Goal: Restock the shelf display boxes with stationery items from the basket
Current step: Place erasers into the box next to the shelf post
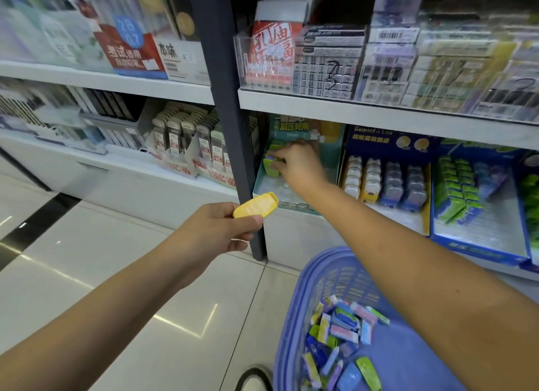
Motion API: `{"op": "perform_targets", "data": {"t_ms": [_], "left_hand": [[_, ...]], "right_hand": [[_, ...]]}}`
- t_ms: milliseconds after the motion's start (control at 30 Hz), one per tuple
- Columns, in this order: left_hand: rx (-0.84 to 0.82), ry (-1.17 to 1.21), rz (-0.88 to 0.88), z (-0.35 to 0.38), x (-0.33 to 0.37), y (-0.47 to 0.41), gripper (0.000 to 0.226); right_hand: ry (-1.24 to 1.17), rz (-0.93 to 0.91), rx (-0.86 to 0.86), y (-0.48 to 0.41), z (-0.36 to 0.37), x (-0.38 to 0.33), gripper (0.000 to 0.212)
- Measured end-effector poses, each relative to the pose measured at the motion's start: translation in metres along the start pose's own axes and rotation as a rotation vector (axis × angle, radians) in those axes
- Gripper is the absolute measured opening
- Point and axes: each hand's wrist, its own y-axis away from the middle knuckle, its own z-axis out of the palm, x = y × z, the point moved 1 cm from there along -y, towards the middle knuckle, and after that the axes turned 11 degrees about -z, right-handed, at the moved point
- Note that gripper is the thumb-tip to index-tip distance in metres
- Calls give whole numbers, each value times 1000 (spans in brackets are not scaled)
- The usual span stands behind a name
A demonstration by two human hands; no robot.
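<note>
My left hand [221, 230] pinches a yellow correction-tape dispenser [256, 205] in front of the dark shelf post. My right hand [297, 163] reaches into the teal display box [258, 190] on the lower shelf, its fingers curled round a green dispenser [269, 164] at the box's back left. Another green piece [275, 146] stands just behind it. At the bottom right, the purple basket [326, 271] holds several loose wrapped stationery items [341, 335] in green, blue, pink and purple.
A dark vertical shelf post [230, 128] stands just left of the teal box. To the right are a yellow-edged box [427, 198] of cat-shaped items and a blue box [478, 250] with green packs. White shelf edges run above. Glossy tiled floor [116, 259] lies at the left.
</note>
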Motion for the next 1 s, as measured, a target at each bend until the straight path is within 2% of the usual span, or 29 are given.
{"op": "perform_targets", "data": {"t_ms": [67, 200, 267, 400, 533, 600, 667, 733, 800, 900, 1000], "left_hand": [[7, 3, 0, 0, 1, 0, 19], [7, 3, -5, 4, 4, 0, 21], [2, -1, -2, 7, 6, -1, 23], [-17, 13, 2, 14, 11, -1, 27], [9, 28, -4, 18, 16, -3, 29], [6, 58, -31, 20, 18, -5, 30], [23, 23, -35, 21, 18, -8, 27], [64, -87, 11, 21, 18, -12, 22], [131, -272, 99, 21, 18, -17, 16], [169, -464, 225, 26, 22, -24, 8], [149, -447, 292, 37, 27, -33, 9]], "right_hand": [[95, 25, -46, -2, 1, 0, 32], [104, 50, -15, -2, 0, 0, 28], [147, -27, -53, -2, 1, -7, 31], [42, 18, -75, 2, 1, -11, 39], [114, 55, -198, -1, -11, -12, 37], [28, 38, -262, 5, -21, -10, 45], [-120, -18, -207, 19, -35, -11, 50], [-499, -39, -143, 36, -53, -14, 40], [-798, -97, -219, 56, -69, -18, 30], [-732, -168, -267, 75, -78, -20, 21], [-603, -171, -243, 75, -75, -9, 20]]}}
